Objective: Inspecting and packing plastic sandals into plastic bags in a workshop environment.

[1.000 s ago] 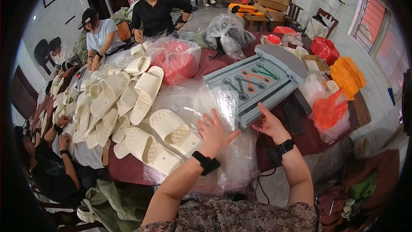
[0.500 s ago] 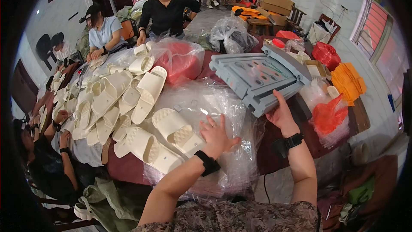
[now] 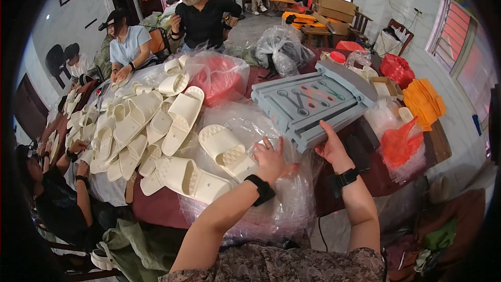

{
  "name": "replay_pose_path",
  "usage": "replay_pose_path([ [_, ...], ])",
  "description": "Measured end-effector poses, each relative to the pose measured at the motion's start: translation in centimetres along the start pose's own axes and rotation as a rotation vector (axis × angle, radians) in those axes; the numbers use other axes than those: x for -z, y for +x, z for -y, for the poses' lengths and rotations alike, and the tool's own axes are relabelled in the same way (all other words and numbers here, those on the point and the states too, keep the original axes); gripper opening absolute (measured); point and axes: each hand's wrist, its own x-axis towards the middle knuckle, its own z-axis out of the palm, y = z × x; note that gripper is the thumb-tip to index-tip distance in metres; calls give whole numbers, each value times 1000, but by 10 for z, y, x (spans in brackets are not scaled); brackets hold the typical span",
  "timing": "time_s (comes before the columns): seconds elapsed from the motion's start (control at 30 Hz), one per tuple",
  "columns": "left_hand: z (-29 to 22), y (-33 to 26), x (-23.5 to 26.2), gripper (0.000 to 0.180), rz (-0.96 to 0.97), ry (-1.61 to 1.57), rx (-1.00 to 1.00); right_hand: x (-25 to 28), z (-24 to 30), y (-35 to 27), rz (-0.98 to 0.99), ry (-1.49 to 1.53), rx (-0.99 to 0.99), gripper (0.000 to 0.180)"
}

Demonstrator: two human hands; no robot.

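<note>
My left hand (image 3: 271, 160) lies flat with fingers spread on a heap of clear plastic bags (image 3: 250, 130), right beside a cream foam slipper (image 3: 226, 150). My right hand (image 3: 330, 145) grips the near edge of a grey plastic tray (image 3: 313, 100) that is tilted up and holds scissors and small tools. Another cream slipper (image 3: 189, 179) lies in front of my left forearm. Both wrists wear black bands.
Several cream slippers (image 3: 141, 120) are piled on the table's left half. Red bags (image 3: 222, 78), an orange stack (image 3: 424, 102) and a cardboard box (image 3: 385, 87) stand around. People (image 3: 201, 13) sit at the far and left sides.
My right hand went from open near the tray to gripping its near edge, and the tray has tipped up. My left hand slid slightly forward on the bags.
</note>
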Motion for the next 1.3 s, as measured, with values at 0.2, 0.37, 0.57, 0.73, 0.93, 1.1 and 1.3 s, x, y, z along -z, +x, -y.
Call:
replay_pose_path([
  [0.2,29,-13,0,121,-138,-275,-126,13,-21,10,-22,-102,-45,63],
  [0.37,39,-5,7,106,-174,-206,-259,11,-10,6,32,-13,-9,59],
  [0.57,39,4,13,105,-101,-138,-287,8,-8,2,58,42,-6,58],
  [0.73,47,-8,2,108,-161,-261,-268,19,-24,10,7,-102,-34,61],
  [0.93,59,-17,-11,103,-212,-310,-337,33,-43,21,52,-70,-97,63],
  [1.1,60,-49,-10,91,-318,-255,-424,30,-36,3,128,-6,-69,60],
  [1.3,70,-129,6,88,-284,-265,-548,36,-29,-16,221,-78,-20,63],
])
